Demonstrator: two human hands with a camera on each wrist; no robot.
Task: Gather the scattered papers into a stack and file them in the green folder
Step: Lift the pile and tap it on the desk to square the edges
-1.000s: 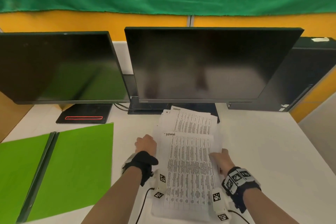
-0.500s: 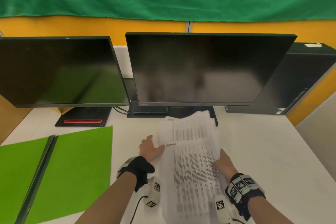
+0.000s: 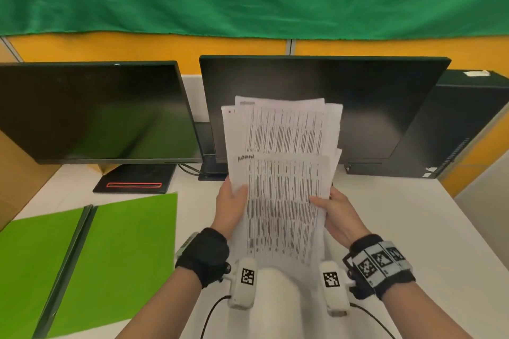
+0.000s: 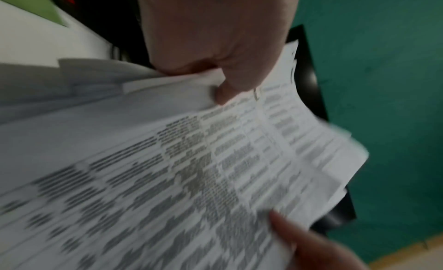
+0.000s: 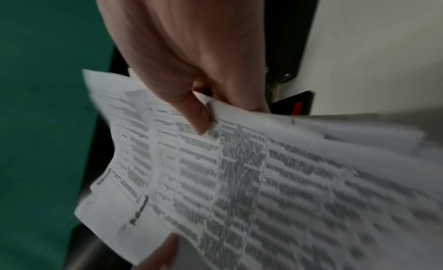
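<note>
- While both hands held it, the stack of papers (image 3: 281, 187) stood lifted off the white desk (image 3: 399, 228), its long axis running away from the person, top edge up in front of the right monitor (image 3: 385, 107) and bottom edge down toward the wrists.
- The sheets were not squared: one printed sheet lay in front, a second showed its upper half above it, and further white edges stuck out at the left and right; how many sheets there were in all could not be told.
- The left hand (image 3: 230, 208) gripped the stack's left edge, thumb on the printed front and fingers behind, as the left wrist view showed (image 4: 215, 46).
- The right hand (image 3: 334, 216) gripped the right edge the same way, thumb pressed on the front sheet (image 5: 191, 75).
- One green folder (image 3: 118, 250) lay open and flat on the desk to the left of the hands, well apart from the stack, its two leaves meeting at a dark spine that ran from the near left toward the far right.
- Two dark monitors stood at the back, the left monitor (image 3: 91, 113) beside the right one, and one black computer case (image 3: 468, 124) stood at the far right.
- Print on the papers was blurred in both wrist views.
</note>
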